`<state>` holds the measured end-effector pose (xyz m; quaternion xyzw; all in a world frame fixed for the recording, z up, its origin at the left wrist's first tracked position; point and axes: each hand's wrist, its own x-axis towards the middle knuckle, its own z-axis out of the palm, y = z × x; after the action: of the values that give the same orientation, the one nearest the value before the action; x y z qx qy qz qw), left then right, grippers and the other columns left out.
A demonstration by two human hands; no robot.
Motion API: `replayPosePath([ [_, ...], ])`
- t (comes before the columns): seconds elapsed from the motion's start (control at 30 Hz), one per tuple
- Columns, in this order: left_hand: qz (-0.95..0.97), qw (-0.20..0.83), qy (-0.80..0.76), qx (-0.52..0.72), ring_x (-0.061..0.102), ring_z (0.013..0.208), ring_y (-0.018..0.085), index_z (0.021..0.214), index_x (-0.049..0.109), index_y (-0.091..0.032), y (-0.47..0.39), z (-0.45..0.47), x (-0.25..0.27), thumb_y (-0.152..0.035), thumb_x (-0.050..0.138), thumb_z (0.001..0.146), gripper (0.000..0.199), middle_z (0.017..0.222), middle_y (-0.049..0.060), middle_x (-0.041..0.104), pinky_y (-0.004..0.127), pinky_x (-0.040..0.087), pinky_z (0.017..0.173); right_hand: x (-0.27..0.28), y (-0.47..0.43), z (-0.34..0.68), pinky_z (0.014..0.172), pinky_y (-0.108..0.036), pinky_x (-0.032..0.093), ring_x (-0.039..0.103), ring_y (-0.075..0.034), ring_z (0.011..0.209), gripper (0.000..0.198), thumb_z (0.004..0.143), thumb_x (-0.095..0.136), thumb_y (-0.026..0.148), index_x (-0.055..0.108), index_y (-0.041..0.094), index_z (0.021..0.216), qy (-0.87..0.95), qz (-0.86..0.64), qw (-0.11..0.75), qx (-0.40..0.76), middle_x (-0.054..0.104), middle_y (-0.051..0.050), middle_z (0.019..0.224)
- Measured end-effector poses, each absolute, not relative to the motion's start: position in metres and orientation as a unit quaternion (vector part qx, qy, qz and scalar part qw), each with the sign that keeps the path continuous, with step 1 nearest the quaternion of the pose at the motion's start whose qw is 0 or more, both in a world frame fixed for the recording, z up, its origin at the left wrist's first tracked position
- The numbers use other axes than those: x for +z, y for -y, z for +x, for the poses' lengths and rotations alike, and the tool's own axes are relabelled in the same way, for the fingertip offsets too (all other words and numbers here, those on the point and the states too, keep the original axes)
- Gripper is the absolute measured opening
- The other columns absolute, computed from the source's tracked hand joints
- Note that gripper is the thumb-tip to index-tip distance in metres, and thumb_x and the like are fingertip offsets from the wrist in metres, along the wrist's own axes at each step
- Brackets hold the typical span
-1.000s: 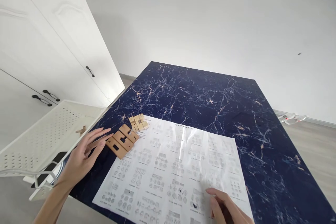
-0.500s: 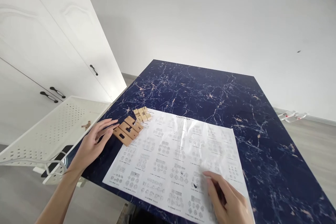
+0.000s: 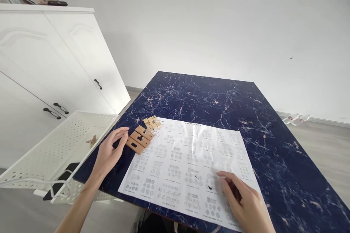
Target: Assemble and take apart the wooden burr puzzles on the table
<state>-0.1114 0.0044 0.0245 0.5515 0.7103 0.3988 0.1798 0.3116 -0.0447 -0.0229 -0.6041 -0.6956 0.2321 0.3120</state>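
My left hand (image 3: 111, 151) is at the left edge of a row of flat wooden puzzle pieces (image 3: 139, 139) with cut-out slots and small numbers. Its fingers are apart and hold nothing; whether a fingertip touches the wood I cannot tell. Beyond that row, smaller notched wooden pieces (image 3: 152, 122) lie at the far left corner of a printed paper sheet (image 3: 180, 169). My right hand (image 3: 244, 198) rests on the sheet's near right part, loosely curved, with thumb and forefinger apart and nothing between them. Rows of small diagrams cover the creased sheet, which has a few dark holes.
The dark blue marbled table (image 3: 202, 98) extends past the sheet toward a white wall (image 3: 202, 25). On the left stand a white cabinet (image 3: 65, 62) and a white perforated cart (image 3: 82, 131) holding a small wooden piece (image 3: 92, 141). A clear plastic object (image 3: 296, 119) lies at the right.
My view has tilted up and shifted slightly, so the table sits lower in it. Both hands stay in nearly the same places beside the pieces and on the sheet.
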Motion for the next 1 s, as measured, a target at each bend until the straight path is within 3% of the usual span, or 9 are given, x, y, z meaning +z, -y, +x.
replayPosePath([
  [0.1,0.588,0.126,-0.725,0.337,0.060,0.141,0.036,0.138,0.062,-0.023,-0.021,-0.099,0.033,-0.069,0.058,0.098,0.061,0.149,0.014,0.066,0.053,0.049,0.119,-0.023,0.045,0.309,0.054,-0.024,0.053,0.066,-0.018,0.056,0.046,0.107,0.046,0.063,0.076,0.028,0.110,0.686,-0.610,0.317,0.239,0.075,-0.002,0.077],
  [0.27,0.672,0.096,-0.704,0.211,0.053,0.146,0.041,0.153,0.048,-0.012,-0.068,-0.079,0.037,-0.071,0.060,0.093,0.085,0.158,0.022,0.056,0.054,0.046,0.119,-0.022,0.043,0.309,0.058,-0.025,0.054,0.068,-0.019,0.061,0.047,0.108,0.045,0.062,0.075,0.027,0.109,0.684,-0.605,0.322,0.250,0.074,-0.002,0.076],
  [0.5,0.724,-0.009,-0.684,0.086,0.058,0.136,0.050,0.148,0.055,-0.009,-0.112,-0.063,0.039,-0.074,0.064,0.085,0.091,0.143,0.026,0.065,0.058,0.049,0.111,-0.012,0.036,0.310,0.069,-0.027,0.054,0.071,-0.020,0.071,0.033,0.111,0.048,0.047,0.074,0.025,0.109,0.698,-0.585,0.320,0.261,0.076,-0.002,0.083],
  [0.73,0.715,0.043,-0.692,0.092,0.063,0.130,0.051,0.147,0.062,-0.020,-0.126,-0.064,0.035,-0.080,0.050,0.089,0.085,0.149,0.018,0.063,0.058,0.058,0.097,-0.002,0.028,0.309,0.065,-0.025,0.050,0.069,-0.018,0.067,0.025,0.109,0.049,0.031,0.073,0.024,0.109,0.693,-0.583,0.334,0.261,0.076,0.000,0.080],
  [1.0,0.733,0.042,-0.667,0.127,0.069,0.119,0.049,0.138,0.069,-0.025,-0.141,-0.069,0.026,-0.079,0.057,0.084,0.077,0.139,0.022,0.070,0.057,0.060,0.089,0.000,0.027,0.311,0.065,-0.026,0.048,0.070,-0.018,0.069,0.024,0.109,0.048,0.027,0.071,0.024,0.109,0.691,-0.573,0.340,0.280,0.077,-0.001,0.085],
])
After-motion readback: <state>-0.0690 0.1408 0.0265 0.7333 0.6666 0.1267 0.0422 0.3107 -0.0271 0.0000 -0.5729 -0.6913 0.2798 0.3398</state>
